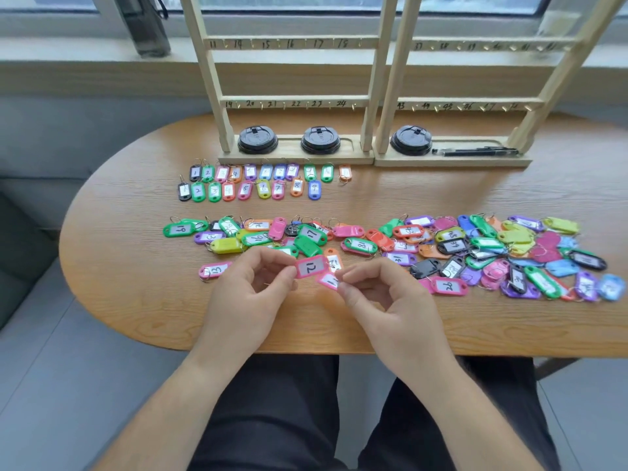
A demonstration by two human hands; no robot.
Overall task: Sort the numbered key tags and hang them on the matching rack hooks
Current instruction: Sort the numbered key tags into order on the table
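My left hand [249, 295] pinches a pink key tag marked 12 [310, 266] just above the table's front part. My right hand [387, 300] pinches a second pink tag [329, 281], whose number I cannot read fully. Both tags sit close together between my fingertips. A long heap of coloured tags [441, 246] stretches across the table behind my hands. Two neat rows of low-numbered tags [258, 181] lie in front of the left wooden rack [292, 103]. A second rack [469, 105] stands to its right. Their numbered hooks look bare.
Black lids [257, 141] rest in the rack bases, and a black pen [475, 151] lies in the right base. A pink tag marked 13 [214, 270] lies alone at the left. A dark bottle [146, 25] stands on the window sill. The wooden table [136, 300] curves at its left end.
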